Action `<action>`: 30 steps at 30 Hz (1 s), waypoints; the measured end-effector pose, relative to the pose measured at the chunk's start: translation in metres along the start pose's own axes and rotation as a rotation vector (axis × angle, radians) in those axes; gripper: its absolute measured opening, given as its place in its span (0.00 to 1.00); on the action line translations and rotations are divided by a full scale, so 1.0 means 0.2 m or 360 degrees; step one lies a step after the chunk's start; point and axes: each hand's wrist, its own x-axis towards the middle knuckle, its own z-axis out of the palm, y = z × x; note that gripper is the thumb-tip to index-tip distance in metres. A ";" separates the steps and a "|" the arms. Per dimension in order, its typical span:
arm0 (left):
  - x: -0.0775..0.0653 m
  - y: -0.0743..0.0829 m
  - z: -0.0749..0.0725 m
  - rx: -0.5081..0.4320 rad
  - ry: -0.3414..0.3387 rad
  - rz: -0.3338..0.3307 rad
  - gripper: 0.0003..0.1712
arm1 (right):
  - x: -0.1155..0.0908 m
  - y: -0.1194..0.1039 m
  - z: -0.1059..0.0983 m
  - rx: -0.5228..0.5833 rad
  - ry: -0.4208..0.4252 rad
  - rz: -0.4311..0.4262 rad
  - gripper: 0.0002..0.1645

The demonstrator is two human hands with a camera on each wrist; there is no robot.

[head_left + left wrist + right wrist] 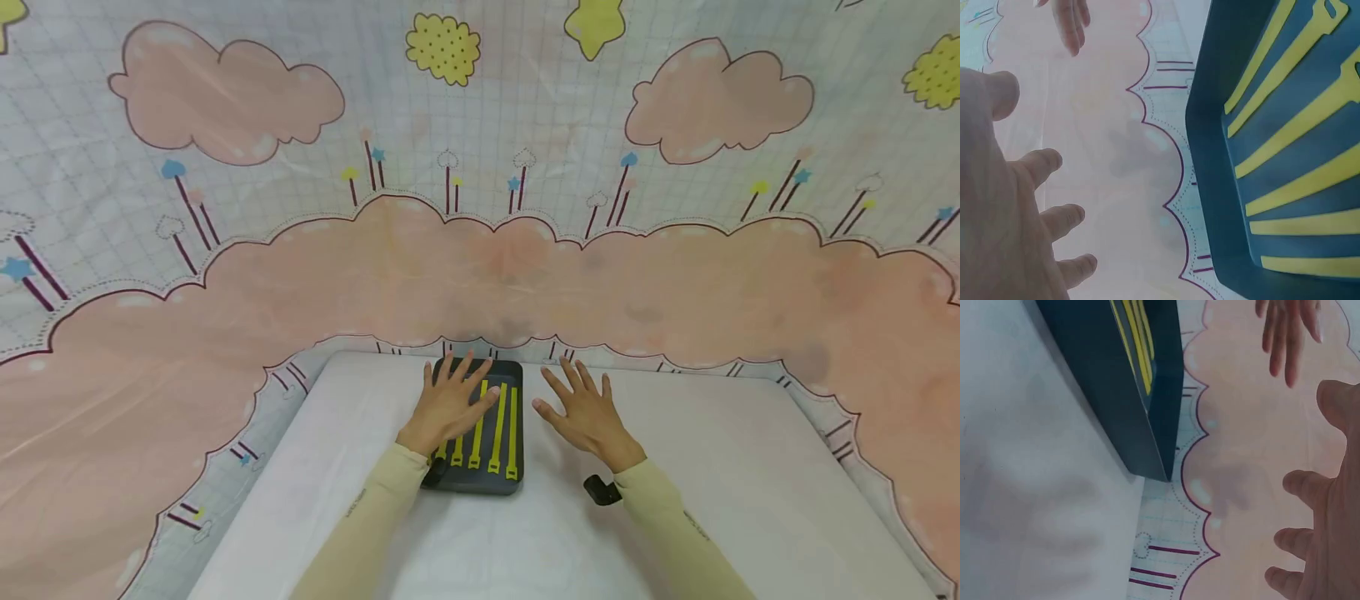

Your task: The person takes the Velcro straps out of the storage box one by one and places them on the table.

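Note:
A dark shallow tray [480, 485] stands near the far edge of the table, with several yellow straps [512, 433] laid lengthwise in it, side by side. Each strap whose end shows has a wider, slotted head, like a cable tie. My left hand [442, 408] is held over the tray's left part, fingers spread, and hides some straps. To the right of the tray, my right hand [592, 417] hovers with its fingers spread too. Neither hand holds anything. In the left wrist view the straps [1310, 222] lie flat and apart from one another on the tray bottom.
The table [360, 467] has a white top. Behind and beside it hangs a cloth [525, 275] printed with pink clouds and stars. Small black devices [602, 490] sit at both wrists.

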 end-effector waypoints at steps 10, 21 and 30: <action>-0.05 -0.09 0.01 -0.0133 0.0014 -0.0067 0.37 | 0.00 -0.03 0.04 0.0032 0.0013 -0.0056 0.40; -0.11 -0.21 0.03 -0.0213 0.0045 -0.0202 0.37 | 0.03 -0.09 0.09 0.0061 0.0028 -0.0185 0.38; -0.17 -0.33 0.10 -0.0303 0.0057 -0.0316 0.37 | 0.06 -0.15 0.14 0.0073 0.0027 -0.0243 0.36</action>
